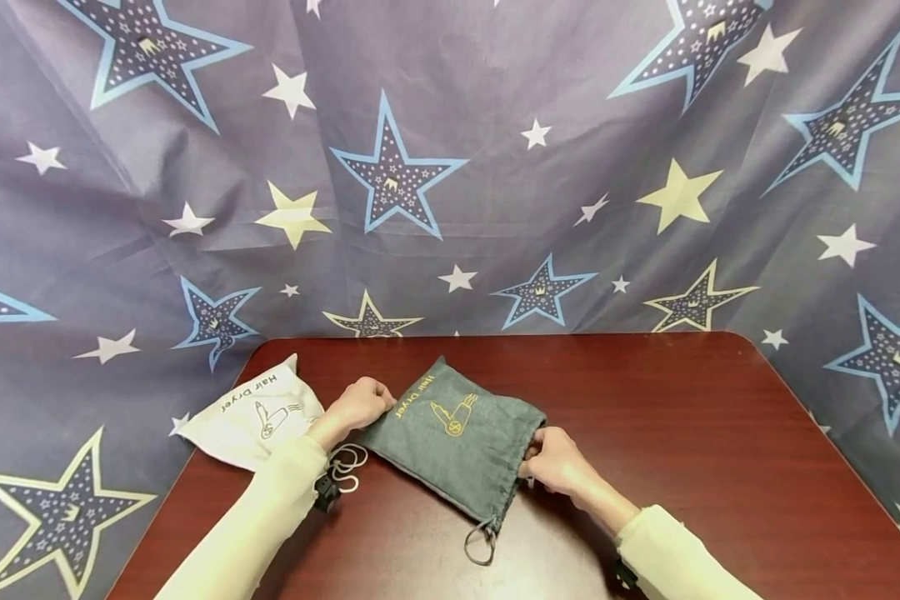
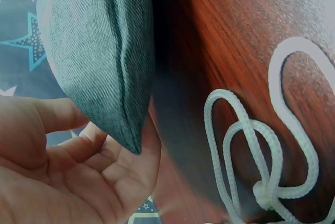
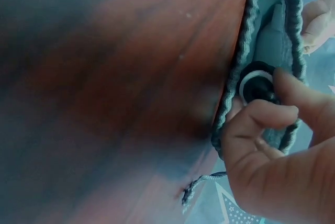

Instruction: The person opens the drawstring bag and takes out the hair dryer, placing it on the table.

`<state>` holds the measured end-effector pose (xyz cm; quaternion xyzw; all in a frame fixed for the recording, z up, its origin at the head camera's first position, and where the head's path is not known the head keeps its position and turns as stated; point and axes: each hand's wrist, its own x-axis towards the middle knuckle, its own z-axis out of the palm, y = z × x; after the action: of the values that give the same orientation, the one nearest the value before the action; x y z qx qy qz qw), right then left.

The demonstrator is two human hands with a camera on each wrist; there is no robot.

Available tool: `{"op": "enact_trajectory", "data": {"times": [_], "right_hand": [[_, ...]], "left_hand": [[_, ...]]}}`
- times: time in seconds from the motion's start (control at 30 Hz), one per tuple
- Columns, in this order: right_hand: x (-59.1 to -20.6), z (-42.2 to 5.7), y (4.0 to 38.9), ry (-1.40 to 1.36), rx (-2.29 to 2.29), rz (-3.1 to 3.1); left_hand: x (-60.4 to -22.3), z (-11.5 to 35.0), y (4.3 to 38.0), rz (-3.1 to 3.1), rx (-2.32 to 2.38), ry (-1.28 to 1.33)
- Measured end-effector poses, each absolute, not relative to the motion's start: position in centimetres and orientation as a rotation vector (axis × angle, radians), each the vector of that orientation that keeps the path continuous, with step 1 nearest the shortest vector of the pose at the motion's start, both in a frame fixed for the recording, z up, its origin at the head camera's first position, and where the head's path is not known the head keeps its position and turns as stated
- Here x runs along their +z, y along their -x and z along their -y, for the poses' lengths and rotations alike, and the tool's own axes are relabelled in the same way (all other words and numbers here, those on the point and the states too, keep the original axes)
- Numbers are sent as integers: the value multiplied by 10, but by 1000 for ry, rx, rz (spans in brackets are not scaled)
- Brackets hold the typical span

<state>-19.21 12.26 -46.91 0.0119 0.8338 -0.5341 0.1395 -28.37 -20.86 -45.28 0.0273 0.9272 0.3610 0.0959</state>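
Observation:
A dark grey fabric drawstring bag, printed "Hair Dryer" in yellow, lies slanted on the table. My left hand pinches its closed end; the left wrist view shows thumb and fingers on either side of the bag's corner. At the open mouth is my right hand. In the right wrist view, a grey-green hair dryer sits inside the gathered opening, its dark round end toward me. Thumb and curled fingers of the right hand grip that end. The bag hides most of the dryer.
Left of the grey bag lies a white drawstring bag, also printed "Hair Dryer", partly behind my left forearm. Its white cord loops loosely on the table. A reddish-brown table extends right, with a star-patterned curtain behind it.

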Motion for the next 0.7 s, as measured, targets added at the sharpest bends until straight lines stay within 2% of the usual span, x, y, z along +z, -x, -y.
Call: {"op": "enact_trajectory", "data": {"times": [0.37, 0.7], "right_hand": [[-461, -133, 183, 8, -1518, -2417], [-465, -132, 185, -13, -1538, -2405]], "left_hand": [[-452, 208, 286, -2649, 1113, -12], [-455, 205, 284, -2781, 1042, -93]]}}
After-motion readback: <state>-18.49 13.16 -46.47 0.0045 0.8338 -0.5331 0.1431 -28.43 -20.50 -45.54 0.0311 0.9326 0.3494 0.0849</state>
